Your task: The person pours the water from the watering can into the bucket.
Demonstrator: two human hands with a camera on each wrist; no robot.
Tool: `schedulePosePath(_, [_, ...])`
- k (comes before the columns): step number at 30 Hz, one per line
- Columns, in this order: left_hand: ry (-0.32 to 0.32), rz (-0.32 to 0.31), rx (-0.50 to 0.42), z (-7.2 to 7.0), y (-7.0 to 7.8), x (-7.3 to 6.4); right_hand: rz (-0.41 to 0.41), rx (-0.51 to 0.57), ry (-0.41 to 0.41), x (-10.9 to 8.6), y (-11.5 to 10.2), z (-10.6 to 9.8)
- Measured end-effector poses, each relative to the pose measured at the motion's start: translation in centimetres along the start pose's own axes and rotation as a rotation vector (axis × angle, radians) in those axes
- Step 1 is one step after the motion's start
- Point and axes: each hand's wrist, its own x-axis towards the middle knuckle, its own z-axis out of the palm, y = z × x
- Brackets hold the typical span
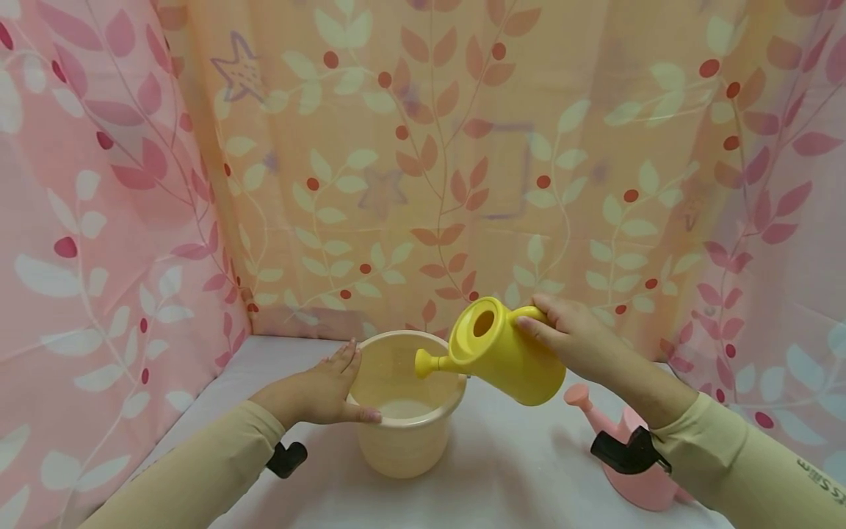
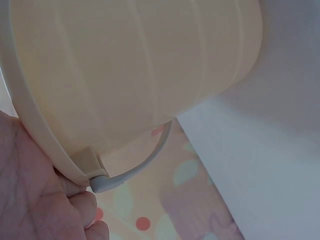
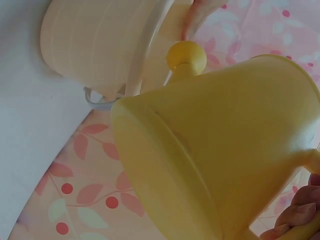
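Note:
My right hand (image 1: 562,330) grips the handle of a yellow watering can (image 1: 522,367). The can is tilted to the left, its round spout head (image 1: 423,363) over the opening of a cream bucket (image 1: 403,448). No water shows at the spout. On the bucket's left rim rests my left hand (image 1: 317,393), thumb along the near edge and straight fingers toward the far side. The left wrist view shows the palm against the rim, with fingers by the grey bucket handle (image 2: 142,167). Through the bucket's mouth a pale bottom shows.
A pink watering can (image 1: 641,477) stands at the right, partly hidden behind the right wrist and its black camera mount (image 1: 624,450). The white surface (image 1: 509,470) meets leaf-patterned curtains (image 1: 436,184) at the back and both sides.

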Motion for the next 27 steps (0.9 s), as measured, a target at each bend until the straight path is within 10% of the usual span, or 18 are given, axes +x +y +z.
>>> schedulePosePath(27, [-0.001,0.007,0.002,0.17,-0.19,0.17,-0.008,-0.037,-0.008,0.16,-0.54,-0.27])
